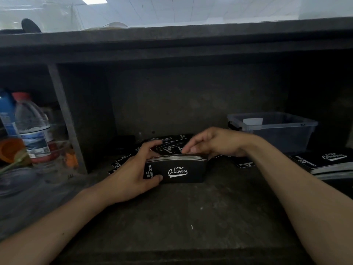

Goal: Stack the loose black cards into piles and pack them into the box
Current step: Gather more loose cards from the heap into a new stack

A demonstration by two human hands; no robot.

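Two hands: left hand [139, 169] grips the card stack [177, 171] at its left end; right hand [215, 143] curls over its top edge.
Card stack: upright on long edge, axis left-right.
Loose cards [168, 142]: just behind.
Box [277, 136]: right-rear, nearer right hand.

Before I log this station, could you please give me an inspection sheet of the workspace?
Surface: dark, worn shelf.
Job's things: card stack stands on edge; loose cards lie behind it; finished pile lies at right; clear box sits at right rear.
Clutter: water bottle and orange cup at left.
Fingers: left hand grips the stack's left end; right hand touches its top edge, grip unclear.
Cables: nothing seen.
Surroundings: upper ledge overhead; upright divider at left.
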